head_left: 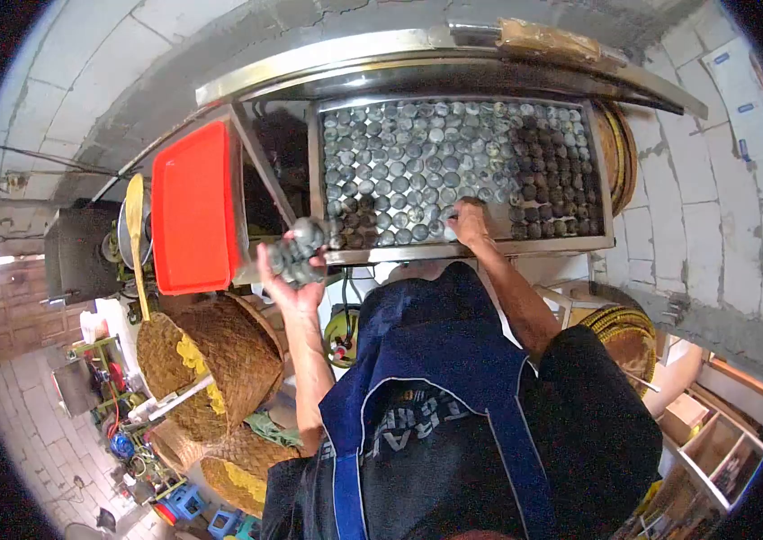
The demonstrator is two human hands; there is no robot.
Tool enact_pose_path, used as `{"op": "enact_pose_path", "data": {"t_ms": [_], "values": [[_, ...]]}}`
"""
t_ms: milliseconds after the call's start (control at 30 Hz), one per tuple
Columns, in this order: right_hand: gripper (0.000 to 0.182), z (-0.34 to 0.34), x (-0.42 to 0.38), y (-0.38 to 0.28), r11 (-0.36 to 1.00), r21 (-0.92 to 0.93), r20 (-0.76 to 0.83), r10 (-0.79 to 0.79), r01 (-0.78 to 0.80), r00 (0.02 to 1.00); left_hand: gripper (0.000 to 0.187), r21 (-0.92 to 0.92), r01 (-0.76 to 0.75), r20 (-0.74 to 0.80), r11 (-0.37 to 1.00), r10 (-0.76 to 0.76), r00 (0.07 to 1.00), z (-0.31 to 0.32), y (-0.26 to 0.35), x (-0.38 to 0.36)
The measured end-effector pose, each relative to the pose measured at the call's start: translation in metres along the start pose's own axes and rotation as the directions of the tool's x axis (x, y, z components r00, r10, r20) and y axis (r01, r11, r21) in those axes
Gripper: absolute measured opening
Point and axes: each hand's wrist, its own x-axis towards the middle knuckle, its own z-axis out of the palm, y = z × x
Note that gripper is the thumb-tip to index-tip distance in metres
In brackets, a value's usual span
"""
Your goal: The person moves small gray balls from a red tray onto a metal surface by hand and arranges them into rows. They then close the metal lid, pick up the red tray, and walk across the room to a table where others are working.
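Note:
My left hand [296, 292] is raised at the tray's front left corner, palm up. Its fingers are wrapped round a pile of several dark grey-green round pieces [299, 250], somewhat blurred. My right hand [473, 223] reaches over the front edge of a metal-framed tray [453, 252], its fingers curled down among the pieces there; what they pinch, if anything, is hidden. Rows of similar round pieces [417, 180] cover the tray, greyish on the left and darker on the right.
A red plastic tray [191, 207] stands to the left. Below it are woven baskets [210, 360] and a wooden-handled paddle [137, 243]. A metal rail [354, 54] runs behind the tray. Round woven trays [620, 337] and a wooden shelf [714, 441] are at right.

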Motion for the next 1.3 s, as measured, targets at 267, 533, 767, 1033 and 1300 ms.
{"op": "enact_pose_path", "data": {"t_ms": [267,533,767,1033,1300], "values": [[0.077,-0.073,-0.024,-0.133,0.176,0.887,0.457,-0.208,-0.426,0.865,0.043,0.327,0.217,0.07,0.92,-0.253,0.965,0.012,-0.093,0.051],[0.067,-0.035,0.005,0.016,0.434,0.847,0.229,0.225,-0.308,0.947,0.046,0.275,0.348,0.154,0.896,-0.398,0.904,0.017,-0.096,0.056],[0.06,-0.022,0.0,0.02,0.99,0.037,-0.1,0.142,-0.139,0.985,0.051,0.155,0.27,0.177,0.95,-0.296,0.939,0.005,-0.061,0.036],[0.044,-0.016,-0.004,0.023,0.992,-0.044,-0.162,0.106,-0.114,0.981,0.053,0.077,0.162,0.209,0.984,-0.174,0.962,-0.016,-0.03,0.024],[0.082,-0.03,-0.01,0.07,0.985,0.069,0.054,0.152,-0.156,0.987,0.052,0.009,0.118,0.196,0.993,-0.118,0.973,-0.014,-0.015,0.012]]}}
